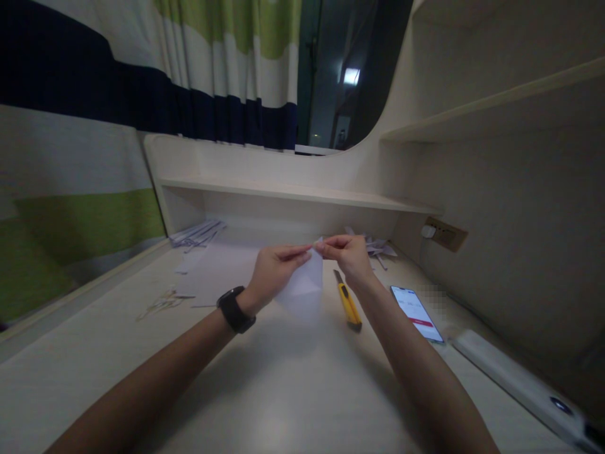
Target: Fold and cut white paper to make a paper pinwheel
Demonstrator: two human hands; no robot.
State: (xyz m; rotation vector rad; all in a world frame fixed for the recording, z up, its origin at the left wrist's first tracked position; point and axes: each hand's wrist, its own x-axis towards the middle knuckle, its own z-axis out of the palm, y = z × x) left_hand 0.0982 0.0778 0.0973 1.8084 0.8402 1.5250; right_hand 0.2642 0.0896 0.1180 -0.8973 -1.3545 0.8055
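A white sheet of paper [305, 287] hangs from my fingers above the desk, its lower end blurred. My left hand [276, 268] pinches its upper edge between thumb and fingers, with a dark watch on the wrist. Close beside it, my right hand [347, 253] grips the paper's top right corner between thumb and forefinger. A yellow box cutter [348, 302] lies on the desk just below my right hand, its blade pointing away from me. Behind my left hand, more white sheets [222, 265] lie flat.
Paper strips [198, 233] are piled at the back left, and more strips [380, 246] at the back right. Rubber bands [163, 302] lie at the left. A lit phone [416, 313] and a long white device [520, 384] lie at the right. A low shelf [283, 191] overhangs the desk's back.
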